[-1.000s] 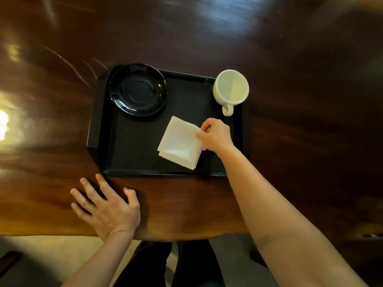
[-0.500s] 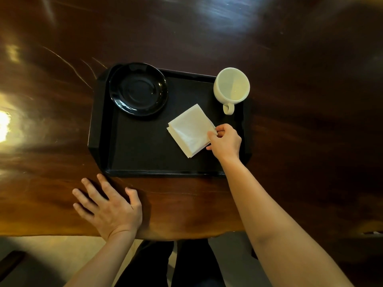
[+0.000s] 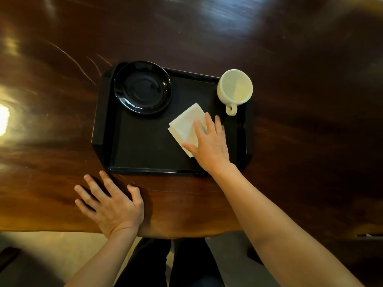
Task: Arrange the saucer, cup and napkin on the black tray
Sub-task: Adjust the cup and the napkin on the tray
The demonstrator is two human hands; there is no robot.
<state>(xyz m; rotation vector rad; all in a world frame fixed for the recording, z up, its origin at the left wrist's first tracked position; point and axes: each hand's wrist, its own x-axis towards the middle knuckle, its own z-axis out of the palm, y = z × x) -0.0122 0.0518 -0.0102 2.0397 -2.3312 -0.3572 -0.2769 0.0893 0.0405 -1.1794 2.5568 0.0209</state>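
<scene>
On the tray (image 3: 103,121), the saucer (image 3: 143,88) sat at ten o'clock, the cup (image 3: 235,87) at two, the napkin (image 3: 185,124) between.

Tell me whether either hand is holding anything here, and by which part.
Nothing is gripped. The right hand lies flat, fingers spread, over the near-right part of the napkin on the black tray. The left hand rests open on the table.
</scene>
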